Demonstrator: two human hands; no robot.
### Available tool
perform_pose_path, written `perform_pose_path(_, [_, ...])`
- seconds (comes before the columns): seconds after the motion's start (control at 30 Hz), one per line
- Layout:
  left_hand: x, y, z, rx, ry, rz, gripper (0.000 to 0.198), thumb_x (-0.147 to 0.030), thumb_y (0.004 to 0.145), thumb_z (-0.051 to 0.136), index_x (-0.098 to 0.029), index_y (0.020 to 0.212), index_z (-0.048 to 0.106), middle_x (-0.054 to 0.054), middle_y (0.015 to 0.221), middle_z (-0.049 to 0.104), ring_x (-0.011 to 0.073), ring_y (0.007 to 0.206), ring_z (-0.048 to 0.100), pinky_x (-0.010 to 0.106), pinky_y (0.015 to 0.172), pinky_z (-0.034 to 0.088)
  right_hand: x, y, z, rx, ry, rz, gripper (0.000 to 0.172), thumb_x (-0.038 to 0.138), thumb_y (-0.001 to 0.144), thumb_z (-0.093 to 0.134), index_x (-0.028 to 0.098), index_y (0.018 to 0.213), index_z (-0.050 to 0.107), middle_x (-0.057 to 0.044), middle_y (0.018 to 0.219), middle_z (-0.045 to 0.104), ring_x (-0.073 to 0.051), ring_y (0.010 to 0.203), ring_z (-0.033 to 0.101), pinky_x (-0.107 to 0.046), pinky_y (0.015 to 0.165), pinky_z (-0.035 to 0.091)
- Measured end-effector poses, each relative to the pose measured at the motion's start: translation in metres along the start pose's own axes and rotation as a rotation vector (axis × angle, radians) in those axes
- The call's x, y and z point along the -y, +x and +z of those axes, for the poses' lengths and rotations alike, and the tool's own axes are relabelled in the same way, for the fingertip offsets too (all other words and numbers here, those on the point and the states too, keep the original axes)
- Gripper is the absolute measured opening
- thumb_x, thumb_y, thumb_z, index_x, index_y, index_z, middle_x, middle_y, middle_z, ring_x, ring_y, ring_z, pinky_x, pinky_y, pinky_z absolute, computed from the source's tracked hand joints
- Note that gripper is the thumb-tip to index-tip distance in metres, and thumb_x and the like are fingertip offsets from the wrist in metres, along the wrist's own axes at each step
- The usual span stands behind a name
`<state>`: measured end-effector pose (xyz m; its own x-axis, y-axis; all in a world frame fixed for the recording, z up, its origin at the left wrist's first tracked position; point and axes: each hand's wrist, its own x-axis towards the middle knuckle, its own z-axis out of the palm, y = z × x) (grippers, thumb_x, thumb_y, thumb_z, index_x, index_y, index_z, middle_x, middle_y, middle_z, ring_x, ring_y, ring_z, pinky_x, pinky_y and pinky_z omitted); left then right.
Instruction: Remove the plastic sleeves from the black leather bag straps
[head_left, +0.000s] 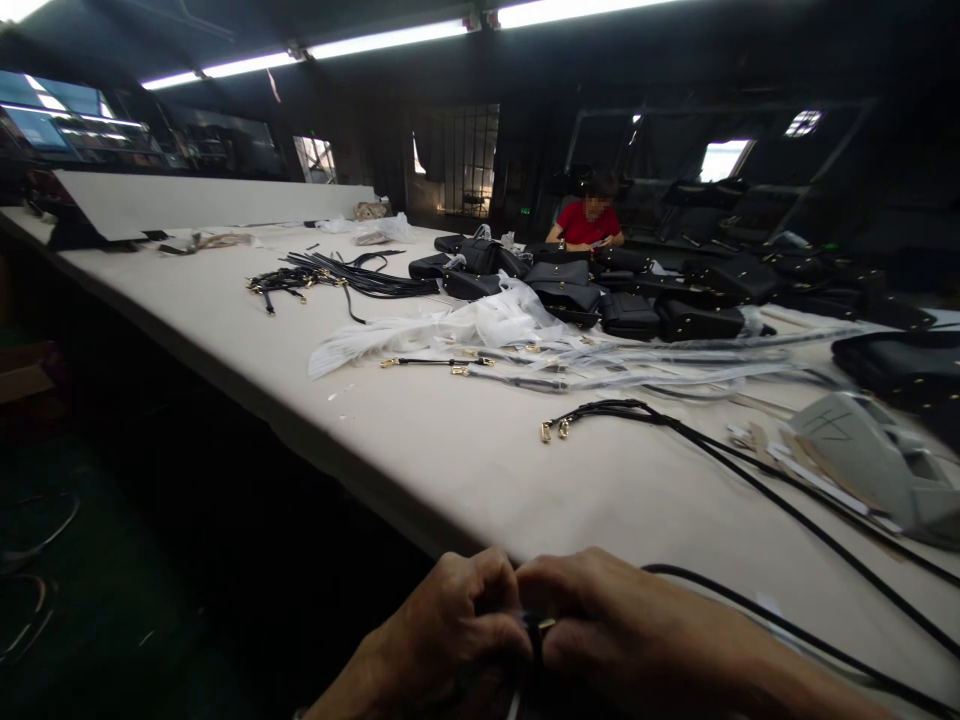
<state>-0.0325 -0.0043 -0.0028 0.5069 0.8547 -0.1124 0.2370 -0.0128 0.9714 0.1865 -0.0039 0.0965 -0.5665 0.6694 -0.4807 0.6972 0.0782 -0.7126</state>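
At the table's near edge my left hand and my right hand meet with fingers pinched. Between them is a black strap with a small gold-coloured metal part, and both hands are closed on it. Most of the strap is hidden by the fingers, and below them it is dark and blurred. A black cord-like length runs along the table behind my right hand; whether it joins the held strap I cannot tell. Farther in lie black straps with gold clasps at their ends.
On the white table lie clear plastic sleeves, wrapped straps and a bundle of black straps. Black bags are heaped behind. A grey tape-dispenser-like object stands right. A person in red sits at the far side.
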Motion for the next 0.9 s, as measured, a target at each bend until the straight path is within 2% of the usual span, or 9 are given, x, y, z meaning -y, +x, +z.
perform_pose_path(0.07, [0.0,0.002,-0.004,0.019,0.01,0.018,0.042,-0.031,0.059,0.09,-0.019,0.09,0.064,-0.005,0.073,0.067,0.0131,0.065,0.057,0.02,0.057,0.039,-0.007,0.003,0.0,0.119,0.181,0.016,0.037,0.016,0.071,0.062,0.025,0.106,0.072,0.002,0.085,0.069,-0.016,0.077,0.063,-0.02,0.063,0.043])
perform_pose_path(0.13, [0.002,0.001,-0.011,0.057,-0.053,0.045,0.051,-0.039,0.062,0.087,-0.02,0.102,0.063,-0.002,0.084,0.07,0.0169,0.075,0.06,0.023,0.065,0.043,-0.014,0.004,0.001,0.162,0.409,0.043,0.04,0.015,0.069,0.061,0.021,0.107,0.073,0.001,0.08,0.069,-0.016,0.073,0.064,-0.02,0.063,0.044])
perform_pose_path(0.2, [0.007,-0.003,-0.017,0.113,-0.126,0.027,0.034,-0.042,0.076,0.073,-0.018,0.099,0.064,0.0,0.086,0.069,0.0178,0.078,0.058,0.024,0.068,0.043,-0.019,0.003,0.003,0.135,0.598,0.057,0.039,0.016,0.068,0.064,0.018,0.106,0.073,0.0,0.078,0.07,-0.016,0.071,0.064,-0.022,0.066,0.047])
perform_pose_path(0.27, [0.013,-0.008,-0.019,0.148,-0.171,-0.049,0.021,-0.035,0.083,0.061,-0.015,0.088,0.064,0.0,0.08,0.064,0.016,0.074,0.054,0.024,0.066,0.041,-0.024,0.002,0.004,0.087,0.695,0.057,0.039,0.016,0.066,0.068,0.016,0.104,0.073,-0.001,0.075,0.071,-0.015,0.069,0.064,-0.023,0.066,0.048])
perform_pose_path(0.37, [0.02,-0.011,-0.017,0.131,-0.232,-0.136,0.016,-0.03,0.078,0.063,-0.015,0.079,0.059,-0.003,0.069,0.057,0.0133,0.065,0.048,0.023,0.062,0.038,-0.03,0.0,0.005,0.001,0.656,0.092,0.033,0.015,0.063,0.071,0.014,0.096,0.074,0.0,0.069,0.07,-0.013,0.062,0.063,-0.019,0.058,0.046])
perform_pose_path(0.47, [0.019,-0.011,-0.014,0.098,-0.268,-0.139,0.023,-0.035,0.073,0.069,-0.015,0.076,0.057,-0.004,0.065,0.052,0.0117,0.062,0.042,0.021,0.056,0.033,-0.03,-0.002,0.005,-0.073,0.558,0.155,0.026,0.014,0.062,0.07,0.014,0.088,0.074,0.002,0.061,0.067,-0.011,0.053,0.059,-0.016,0.047,0.04])
perform_pose_path(0.67, [0.001,-0.005,-0.006,0.066,-0.155,-0.108,0.017,-0.026,0.071,0.072,-0.016,0.076,0.06,-0.004,0.068,0.055,0.0122,0.065,0.046,0.021,0.06,0.036,-0.02,-0.005,0.001,-0.04,0.762,0.133,0.025,0.029,0.057,0.079,0.013,0.073,0.067,0.001,0.054,0.064,-0.01,0.043,0.053,-0.017,0.041,0.039])
perform_pose_path(0.8, [-0.001,0.0,0.003,-0.058,-0.001,0.045,0.014,-0.027,0.075,0.069,-0.016,0.076,0.06,-0.002,0.071,0.059,0.0141,0.067,0.051,0.024,0.064,0.039,-0.027,-0.009,-0.004,-0.063,0.663,0.145,0.029,0.04,0.067,0.075,0.014,0.066,0.062,0.002,0.049,0.06,-0.006,0.041,0.045,-0.015,0.04,0.029])
perform_pose_path(0.9, [-0.002,0.0,0.006,-0.078,-0.017,0.032,0.009,-0.022,0.071,0.068,-0.016,0.075,0.062,-0.002,0.069,0.058,0.0137,0.066,0.051,0.023,0.063,0.039,-0.032,-0.018,-0.009,-0.037,0.558,0.061,0.022,0.034,0.077,0.067,0.012,0.075,0.067,0.001,0.06,0.064,-0.007,0.052,0.049,-0.016,0.048,0.032])
